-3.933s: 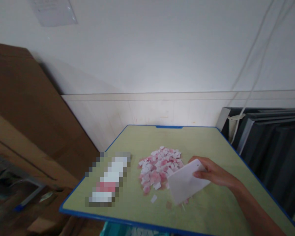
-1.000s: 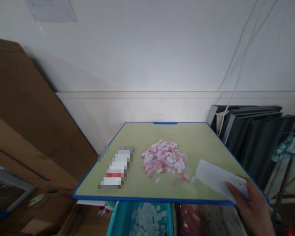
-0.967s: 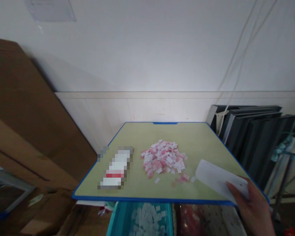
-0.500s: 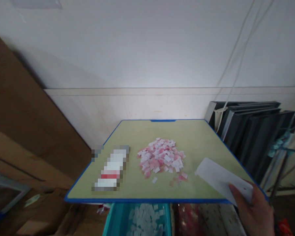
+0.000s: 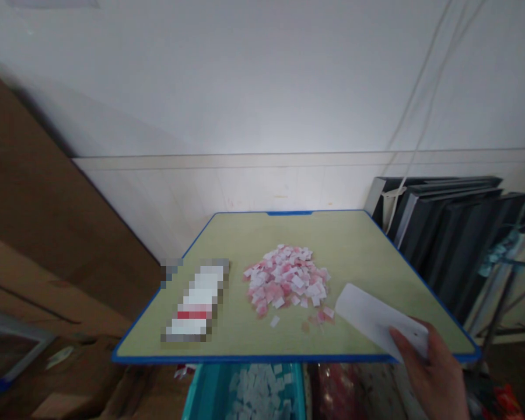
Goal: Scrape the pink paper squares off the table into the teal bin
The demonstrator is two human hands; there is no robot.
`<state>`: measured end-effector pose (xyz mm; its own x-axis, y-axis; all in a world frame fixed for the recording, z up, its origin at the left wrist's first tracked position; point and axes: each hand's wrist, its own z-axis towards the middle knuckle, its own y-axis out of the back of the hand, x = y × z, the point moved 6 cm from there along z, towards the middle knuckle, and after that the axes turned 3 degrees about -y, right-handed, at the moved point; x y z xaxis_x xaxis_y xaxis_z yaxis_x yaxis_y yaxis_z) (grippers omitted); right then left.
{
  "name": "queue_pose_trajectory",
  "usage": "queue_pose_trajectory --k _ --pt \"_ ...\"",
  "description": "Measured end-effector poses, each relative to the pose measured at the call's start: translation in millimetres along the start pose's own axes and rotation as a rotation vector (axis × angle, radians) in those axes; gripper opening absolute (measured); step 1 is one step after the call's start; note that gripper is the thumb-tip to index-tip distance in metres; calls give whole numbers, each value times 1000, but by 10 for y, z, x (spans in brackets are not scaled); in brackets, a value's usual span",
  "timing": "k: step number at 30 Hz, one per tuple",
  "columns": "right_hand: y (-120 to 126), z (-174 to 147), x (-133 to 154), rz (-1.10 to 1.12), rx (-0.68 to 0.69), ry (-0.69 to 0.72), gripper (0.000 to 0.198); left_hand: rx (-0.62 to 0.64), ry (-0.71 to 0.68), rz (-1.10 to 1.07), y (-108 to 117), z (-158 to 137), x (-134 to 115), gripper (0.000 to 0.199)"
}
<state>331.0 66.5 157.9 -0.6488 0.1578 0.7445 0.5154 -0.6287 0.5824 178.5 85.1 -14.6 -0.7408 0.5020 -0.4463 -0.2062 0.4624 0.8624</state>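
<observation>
My right hand (image 5: 433, 373) grips a flat white plastic scraper (image 5: 374, 318) by its near end, low at the front right of a green table with a blue rim (image 5: 254, 357). The scraper's far end points toward a heap of small pink and white paper tags (image 5: 286, 280) in the middle of the table, a short gap away. A few loose tags (image 5: 321, 315) lie between the heap and the scraper. My left hand is out of sight.
A blurred white and red strip (image 5: 196, 300) lies on the table's left part. A teal bin with white tags (image 5: 249, 391) stands below the front edge. Brown cardboard (image 5: 39, 233) leans at left, dark panels (image 5: 459, 233) at right.
Since 3.9 s ago my right hand drew the scraper back from the heap to the front right corner. In the last half second it shifted slightly left, toward the loose tags.
</observation>
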Motion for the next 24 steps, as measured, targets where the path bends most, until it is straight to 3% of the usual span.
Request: queue_pose_trajectory --k 5,11,24 --pt "27 19 -69 -36 -83 13 30 15 6 31 36 -21 -25 47" --pt "-11 -12 -9 -16 -33 20 26 2 4 68 68 -68 -53 46" --pt "23 -27 -43 -18 -86 28 27 -27 -78 127 71 -71 -42 50"
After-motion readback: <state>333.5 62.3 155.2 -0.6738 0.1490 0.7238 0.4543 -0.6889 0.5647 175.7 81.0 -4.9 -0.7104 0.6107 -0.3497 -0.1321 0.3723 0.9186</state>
